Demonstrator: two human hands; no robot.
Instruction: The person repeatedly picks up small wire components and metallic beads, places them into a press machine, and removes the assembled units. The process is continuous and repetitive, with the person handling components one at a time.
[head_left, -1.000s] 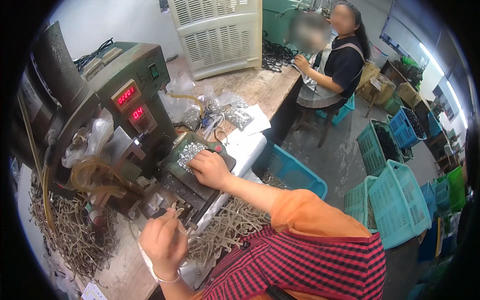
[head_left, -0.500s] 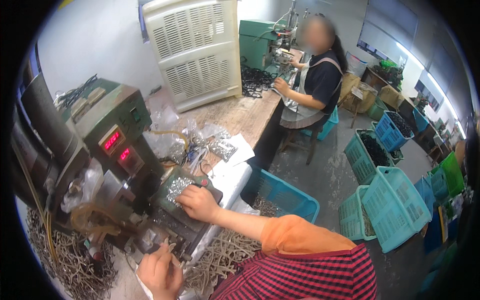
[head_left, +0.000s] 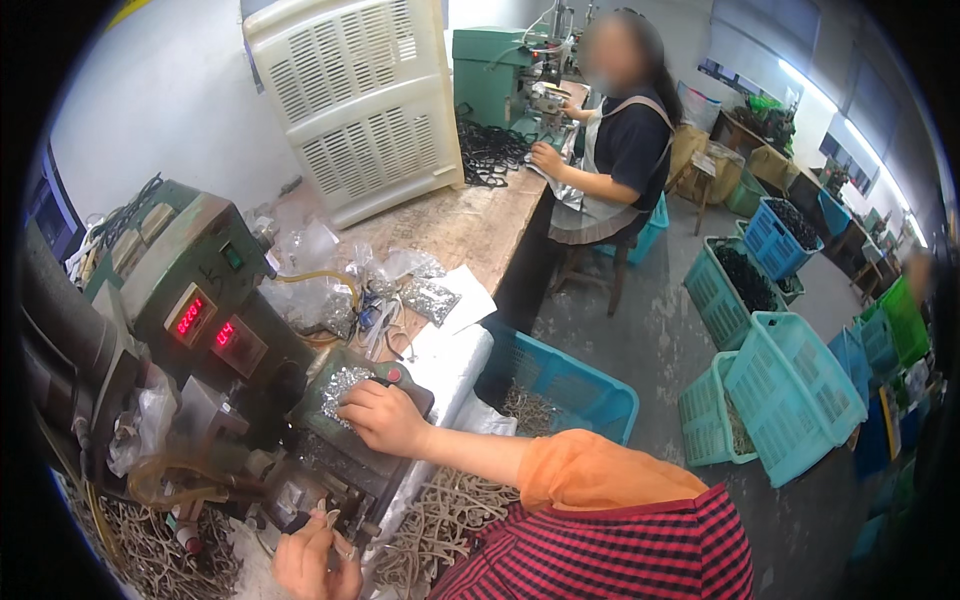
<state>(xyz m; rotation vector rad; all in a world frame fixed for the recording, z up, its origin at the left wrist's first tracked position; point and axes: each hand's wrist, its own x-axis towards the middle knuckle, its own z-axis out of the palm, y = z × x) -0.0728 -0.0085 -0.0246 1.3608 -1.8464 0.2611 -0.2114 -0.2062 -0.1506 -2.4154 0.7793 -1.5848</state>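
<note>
Here, the right hand point(head_left: 385, 419) had its fingertips on small shiny metal bits point(head_left: 343, 386) heaped toward the left edge of a green tray point(head_left: 411, 386); whether it gripped any could not be told. The left hand point(head_left: 308, 563) pinched a beige strap point(head_left: 321, 509) beside the machine point(head_left: 190, 290). Other straps point(head_left: 445, 515) lay piled along the near edge of the worktop point(head_left: 480, 225).

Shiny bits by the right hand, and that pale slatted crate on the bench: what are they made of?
Shiny bits: probably bright metal, judging by their silvery glints, though coated plastic is possible. Pale slatted crate: likely moulded plastic, with a smooth, dull finish and regular slots.
</note>
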